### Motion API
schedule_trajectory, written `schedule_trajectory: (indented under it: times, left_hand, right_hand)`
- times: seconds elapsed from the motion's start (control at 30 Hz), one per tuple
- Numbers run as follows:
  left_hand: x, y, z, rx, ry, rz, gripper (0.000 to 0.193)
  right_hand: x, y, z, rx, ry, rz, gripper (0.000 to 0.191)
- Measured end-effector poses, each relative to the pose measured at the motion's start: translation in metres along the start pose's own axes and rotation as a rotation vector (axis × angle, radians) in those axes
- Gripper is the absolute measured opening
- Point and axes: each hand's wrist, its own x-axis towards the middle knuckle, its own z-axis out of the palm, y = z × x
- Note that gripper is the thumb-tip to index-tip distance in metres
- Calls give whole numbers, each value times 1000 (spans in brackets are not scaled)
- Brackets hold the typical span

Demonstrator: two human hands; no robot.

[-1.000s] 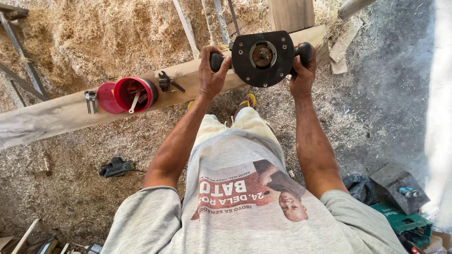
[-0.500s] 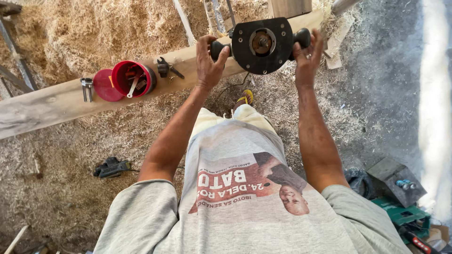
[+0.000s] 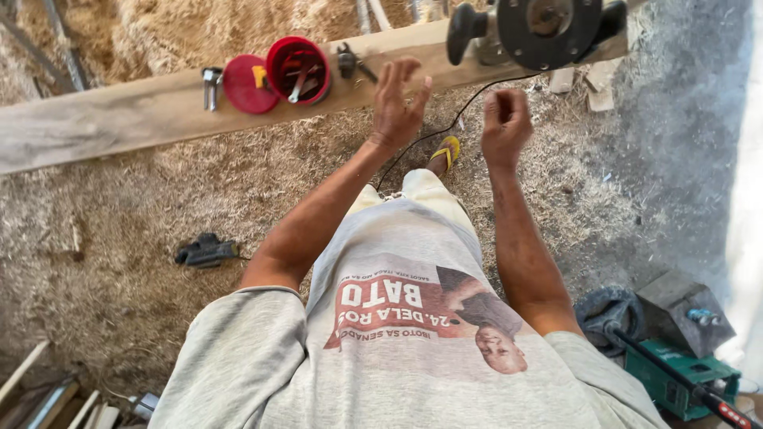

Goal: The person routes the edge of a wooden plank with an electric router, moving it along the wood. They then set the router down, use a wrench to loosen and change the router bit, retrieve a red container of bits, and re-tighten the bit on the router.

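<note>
A black wood router (image 3: 539, 28) lies on its side on a long wooden plank (image 3: 119, 119), its round base facing me and its cord running down toward my legs. My left hand (image 3: 400, 103) hovers below the plank with fingers spread, holding nothing. My right hand (image 3: 504, 123) is curled into a loose fist just below the router, apart from it. A red tub (image 3: 298, 70) holding small tools stands on the plank beside its red lid (image 3: 245, 83), with metal bits (image 3: 211, 86) to the left and a small wrench (image 3: 350, 59) to the right.
Sawdust and wood shavings cover the ground. A black power tool (image 3: 207, 250) lies on the ground at the left. At the lower right sit a green machine (image 3: 675, 377), a coiled black hose (image 3: 608, 310) and a grey block. Wood offcuts lie at the lower left.
Both hands have let go of the router's handles and dropped back toward me. The router now rests on the plank. The view has shifted, so the plank sits higher in frame.
</note>
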Motion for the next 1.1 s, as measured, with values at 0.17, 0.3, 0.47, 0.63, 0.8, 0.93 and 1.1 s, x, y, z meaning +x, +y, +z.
schedule_trajectory:
  times: [0.17, 0.3, 0.47, 0.63, 0.8, 0.93, 1.1]
  left_hand:
    - [-38, -1, -59, -52, -93, -118, 18]
    - [-62, -14, -102, -63, -61, -242, 19]
    - [-100, -47, -136, 35, 119, -340, 18]
    - [-155, -65, -158, 72, 417, -473, 21]
    - [-206, -55, -138, 110, 681, -579, 21]
    - [-262, -39, -102, 154, 854, -702, 23]
    - [-361, -1, -57, 131, 1114, -854, 26]
  right_hand:
    - [-43, -58, 50, 49, -409, -74, 14]
    - [-52, -89, 86, 7, -643, -95, 16]
    - [-48, -103, 132, 37, -849, -203, 14]
    - [-52, -109, 172, -55, -1083, -428, 16]
    - [-63, -94, 190, 118, -1405, -403, 15]
    - [-97, -87, 196, 87, -1649, -443, 17]
    - [-175, -114, 172, 48, -1895, -636, 16]
